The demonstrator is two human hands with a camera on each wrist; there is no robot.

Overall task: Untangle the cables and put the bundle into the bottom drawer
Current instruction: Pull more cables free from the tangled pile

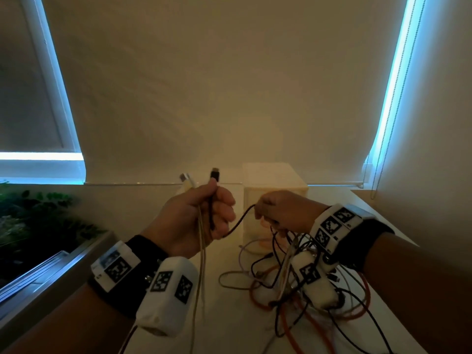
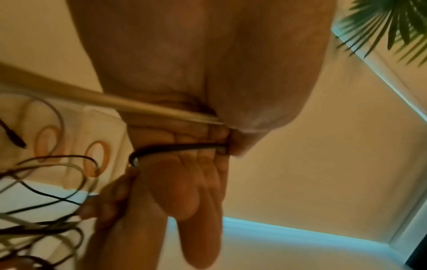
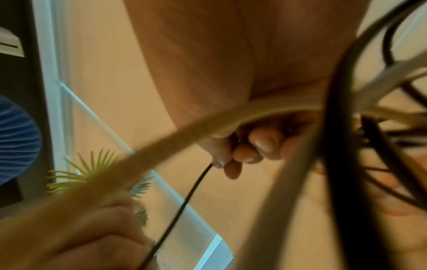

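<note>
My left hand (image 1: 201,215) is raised above the table and grips two cables, a white one (image 1: 187,180) and a black one (image 1: 215,175), with both plugs sticking up past the fist. The black cable (image 1: 240,222) runs from that fist across to my right hand (image 1: 277,213), which pinches it between thumb and fingers (image 3: 227,160). A tangle of black, white and orange cables (image 1: 301,284) hangs from the right hand onto the table. In the left wrist view the black cable (image 2: 180,147) crosses my curled fingers. The white drawer unit (image 1: 275,180) stands behind my hands.
The table (image 1: 219,315) stretches toward the closed roller blind. On the left, a green plant (image 1: 33,221) sits beyond the table edge. A bead chain (image 1: 383,139) hangs at the right of the window.
</note>
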